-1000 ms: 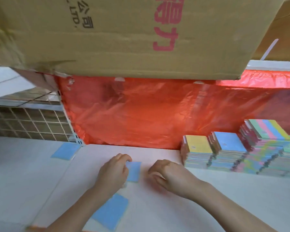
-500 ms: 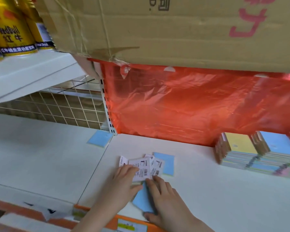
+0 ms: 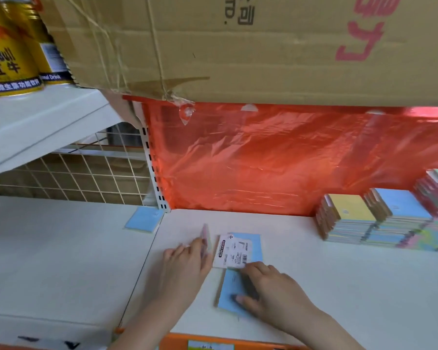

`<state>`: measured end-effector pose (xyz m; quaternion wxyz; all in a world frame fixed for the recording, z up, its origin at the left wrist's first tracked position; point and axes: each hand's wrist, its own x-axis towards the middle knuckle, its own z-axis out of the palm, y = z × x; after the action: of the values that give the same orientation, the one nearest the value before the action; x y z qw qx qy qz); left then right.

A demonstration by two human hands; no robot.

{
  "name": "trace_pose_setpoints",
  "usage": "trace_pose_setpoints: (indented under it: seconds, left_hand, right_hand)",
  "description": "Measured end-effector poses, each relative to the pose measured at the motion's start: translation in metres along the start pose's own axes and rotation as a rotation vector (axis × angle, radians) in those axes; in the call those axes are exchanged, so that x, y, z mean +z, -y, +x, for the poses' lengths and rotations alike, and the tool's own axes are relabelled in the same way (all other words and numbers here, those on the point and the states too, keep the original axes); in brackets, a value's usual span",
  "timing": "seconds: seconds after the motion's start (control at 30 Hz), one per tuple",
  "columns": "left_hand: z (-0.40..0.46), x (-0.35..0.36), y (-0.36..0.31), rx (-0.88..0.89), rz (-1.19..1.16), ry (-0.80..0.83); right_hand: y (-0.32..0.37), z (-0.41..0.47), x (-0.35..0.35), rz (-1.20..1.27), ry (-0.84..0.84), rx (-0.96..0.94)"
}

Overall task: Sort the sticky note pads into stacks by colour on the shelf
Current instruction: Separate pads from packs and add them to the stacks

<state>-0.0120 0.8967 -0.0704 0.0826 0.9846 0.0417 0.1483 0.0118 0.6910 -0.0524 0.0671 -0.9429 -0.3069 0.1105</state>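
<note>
Fronting white shelf point(image 3: 339, 286): red plastic sheet point(image 3: 276, 160), cardboard box point(image 3: 238, 46).

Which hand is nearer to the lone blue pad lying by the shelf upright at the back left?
Left. The left hand lies in front of the blue pad and a little to its right, holding up a pinkish pad. The right hand is farther right, resting on another blue pad.

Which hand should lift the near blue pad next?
Probably the right hand: it already rests on the near blue pad, while the left hand is holding pads on edge.
</note>
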Motion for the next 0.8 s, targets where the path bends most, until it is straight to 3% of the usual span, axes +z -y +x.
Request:
trace_pose_setpoints:
  seconds: [0.1,0.17,0.3,0.4,0.5,0.63,0.8]
  left_hand:
    - [-0.002,-0.007,0.010,-0.234,-0.268,0.000]
    - [-0.009,-0.002,0.019,-0.296,-0.399,0.008]
    - [-0.018,-0.011,0.026,-0.229,-0.368,0.037]
    - [-0.016,-0.019,0.039,-0.204,-0.249,0.097]
    - [-0.015,-0.015,0.051,-0.014,-0.203,0.220]
    - [-0.002,-0.012,0.051,0.279,-0.188,0.437]
    - [0.009,-0.012,0.042,0.272,0.029,0.486]
  right_hand:
    - [0.006,0.017,-0.011,-0.022,-0.141,0.019]
    - [0.008,0.032,-0.011,-0.040,-0.171,-0.007]
    - [0.009,0.057,-0.006,-0.047,-0.050,0.026]
    - [0.008,0.064,-0.003,-0.152,-0.125,0.020]
    - [0.005,0.064,-0.003,-0.218,-0.242,-0.042]
    - [-0.008,0.059,-0.017,0.051,-0.425,0.061]
    - [-0.011,0.052,-0.014,0.757,-0.612,0.327]
